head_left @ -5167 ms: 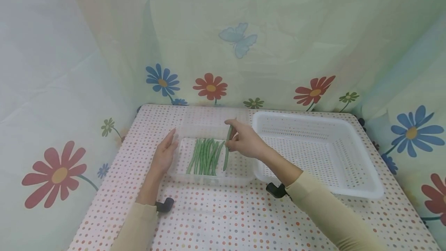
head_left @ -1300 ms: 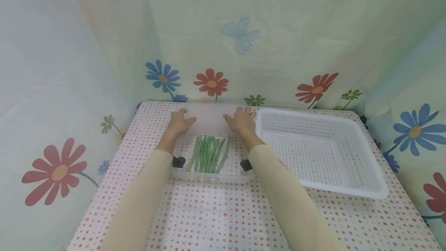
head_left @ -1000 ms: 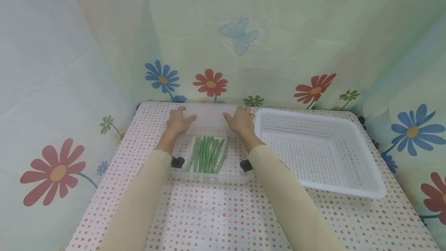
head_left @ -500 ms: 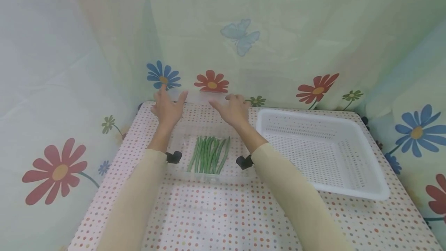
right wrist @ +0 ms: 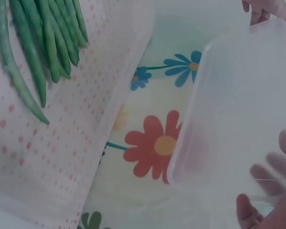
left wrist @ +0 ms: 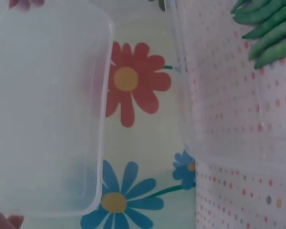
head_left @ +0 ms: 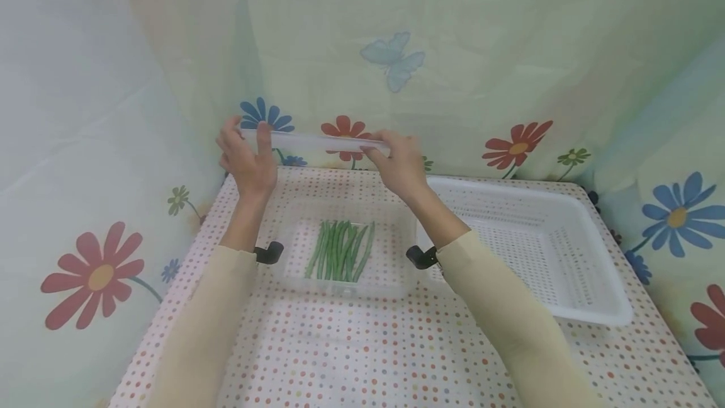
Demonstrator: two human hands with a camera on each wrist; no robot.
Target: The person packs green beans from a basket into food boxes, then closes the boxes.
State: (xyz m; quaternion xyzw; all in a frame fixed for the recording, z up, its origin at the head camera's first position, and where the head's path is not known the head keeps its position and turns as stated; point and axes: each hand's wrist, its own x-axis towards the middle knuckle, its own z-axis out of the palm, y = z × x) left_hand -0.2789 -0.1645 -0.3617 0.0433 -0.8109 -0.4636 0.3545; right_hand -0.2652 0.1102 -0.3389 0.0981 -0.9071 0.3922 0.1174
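Note:
A translucent plastic lid [head_left: 314,141] is up in the air near the back wall, nearly edge-on in the head view. My left hand [head_left: 249,162] grips its left end, thumb on the near side. At the other end, my right hand [head_left: 402,165] holds the lid between thumb and fingers. Both wrist views show the lid's broad face, frosted [left wrist: 42,114] and rectangular. Below and nearer stands a clear plastic container [head_left: 376,291], uncovered. Several green beans [head_left: 338,254] lie side by side in it, roughly lengthwise to me.
To the right of the container stands a white perforated basket [head_left: 606,282], partly behind my right forearm. A dotted cloth [head_left: 340,357] covers the table. A flowered curtain [head_left: 464,68] hangs close behind the table's back edge.
Earlier my right hand laid a green bean in the container. Both hands then moved to the lid behind it, and lifted and tilted it up; the left hand shifted outward to its left end.

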